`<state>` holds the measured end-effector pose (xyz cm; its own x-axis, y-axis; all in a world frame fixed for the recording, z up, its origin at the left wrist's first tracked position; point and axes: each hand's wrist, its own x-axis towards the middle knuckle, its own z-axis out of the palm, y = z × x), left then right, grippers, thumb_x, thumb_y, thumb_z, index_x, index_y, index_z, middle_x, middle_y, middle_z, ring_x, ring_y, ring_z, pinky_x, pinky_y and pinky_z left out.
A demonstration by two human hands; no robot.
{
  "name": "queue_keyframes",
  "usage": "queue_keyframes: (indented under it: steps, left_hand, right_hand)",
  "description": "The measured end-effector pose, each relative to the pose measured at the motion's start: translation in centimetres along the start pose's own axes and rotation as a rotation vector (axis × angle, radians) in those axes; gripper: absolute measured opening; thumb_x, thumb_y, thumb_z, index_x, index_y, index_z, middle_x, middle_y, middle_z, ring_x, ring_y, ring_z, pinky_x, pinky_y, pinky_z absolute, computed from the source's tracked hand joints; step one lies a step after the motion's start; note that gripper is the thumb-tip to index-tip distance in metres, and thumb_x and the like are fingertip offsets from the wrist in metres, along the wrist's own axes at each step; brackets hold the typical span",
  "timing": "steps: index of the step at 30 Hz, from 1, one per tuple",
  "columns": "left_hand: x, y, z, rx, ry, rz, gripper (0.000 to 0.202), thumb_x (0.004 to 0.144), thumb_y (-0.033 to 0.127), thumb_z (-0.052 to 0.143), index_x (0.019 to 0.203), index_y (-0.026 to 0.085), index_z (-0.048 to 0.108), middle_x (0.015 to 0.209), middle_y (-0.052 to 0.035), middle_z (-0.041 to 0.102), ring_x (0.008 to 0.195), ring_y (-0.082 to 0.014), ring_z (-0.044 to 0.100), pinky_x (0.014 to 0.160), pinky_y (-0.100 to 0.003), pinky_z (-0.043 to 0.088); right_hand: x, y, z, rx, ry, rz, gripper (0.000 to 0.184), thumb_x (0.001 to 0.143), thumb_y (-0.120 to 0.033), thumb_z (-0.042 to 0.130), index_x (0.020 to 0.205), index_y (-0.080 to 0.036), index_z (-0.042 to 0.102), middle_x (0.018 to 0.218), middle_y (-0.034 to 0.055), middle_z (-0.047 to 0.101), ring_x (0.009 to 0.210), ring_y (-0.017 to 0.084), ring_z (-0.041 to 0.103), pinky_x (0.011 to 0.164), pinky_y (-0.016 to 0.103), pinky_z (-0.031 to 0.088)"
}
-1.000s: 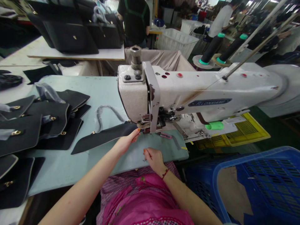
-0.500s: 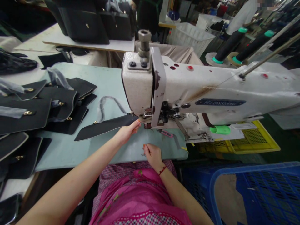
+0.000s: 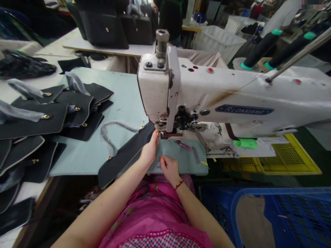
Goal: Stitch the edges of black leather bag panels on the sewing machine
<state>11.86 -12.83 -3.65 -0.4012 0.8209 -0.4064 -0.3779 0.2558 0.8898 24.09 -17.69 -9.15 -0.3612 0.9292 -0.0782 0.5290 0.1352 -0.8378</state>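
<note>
A black bag panel [image 3: 126, 151] lies slantwise on the pale green tabletop [image 3: 85, 162], its far end at the needle area of the white sewing machine [image 3: 154, 89]. A handle wrapped in clear plastic [image 3: 104, 132] arches from gold fittings on it. My left hand [image 3: 150, 148] grips the panel's edge close to the presser foot, thumb on top. My right hand [image 3: 170, 168], with a red bracelet at the wrist, is closed near the table's front edge; whatever its fingers hold is too small to make out. Pink-handled thread snips [image 3: 185, 146] lie beneath the machine arm.
Several black panels with wrapped handles [image 3: 51, 110] are piled on the left. Black bags [image 3: 103, 27] stand on a board behind. A blue basket [image 3: 235, 206] is at the lower right, a yellow crate [image 3: 292, 155] beyond it. Thread cones [image 3: 261, 46] stand behind the machine.
The black panel has swung round, its near end coming toward my body and past the table's front edge. My left hand has turned with it. My right hand has barely moved.
</note>
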Motion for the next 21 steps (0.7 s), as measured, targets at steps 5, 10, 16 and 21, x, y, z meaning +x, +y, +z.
queue_keyframes:
  steps: [5, 10, 16, 21]
  left_hand:
    - [-1.4, -0.4, 1.3, -0.019, 0.144, 0.007, 0.037, 0.085, 0.056, 0.057, 0.074, 0.021, 0.061, 0.066, -0.0002, 0.059, 0.065, -0.0135, 0.058, 0.061, -0.025, 0.044]
    - [-6.3, 1.8, 0.1, -0.126, -0.067, 0.038, 0.031, 0.084, 0.048, 0.06, 0.073, 0.02, 0.057, 0.058, 0.004, 0.048, 0.05, -0.0098, 0.043, 0.048, -0.022, 0.035]
    - [-3.8, 9.5, -4.2, 0.232, -0.287, 0.329, 0.027, 0.081, 0.036, 0.068, 0.102, 0.02, 0.066, 0.09, -0.0032, 0.069, 0.069, -0.0144, 0.061, 0.065, -0.025, 0.05]
    - [5.4, 14.0, -3.3, 0.604, -0.691, 0.321, 0.032, 0.056, 0.027, 0.082, 0.087, 0.018, 0.075, 0.09, -0.0048, 0.074, 0.094, -0.0243, 0.066, 0.085, -0.03, 0.051]
  right_hand:
    - [0.2, -0.1, -0.2, 0.047, 0.031, 0.024, 0.039, 0.096, -0.035, 0.039, 0.063, -0.02, 0.055, 0.062, 0.003, 0.059, 0.06, 0.015, 0.054, 0.061, 0.024, 0.038]
    - [1.0, -2.8, -1.8, 0.301, 0.142, 0.084, 0.041, 0.099, -0.044, 0.034, 0.079, -0.019, 0.06, 0.077, 0.0055, 0.067, 0.068, 0.016, 0.06, 0.061, 0.024, 0.045]
    - [5.0, -7.1, -1.6, 0.643, 0.071, 0.178, 0.052, 0.09, -0.066, 0.044, 0.086, -0.018, 0.064, 0.077, 0.0072, 0.069, 0.069, 0.019, 0.067, 0.051, 0.024, 0.047]
    - [7.3, -8.6, 0.2, 0.632, 0.041, 0.251, 0.056, 0.084, -0.072, 0.048, 0.067, -0.02, 0.056, 0.063, 0.005, 0.064, 0.058, 0.019, 0.067, 0.045, 0.024, 0.048]
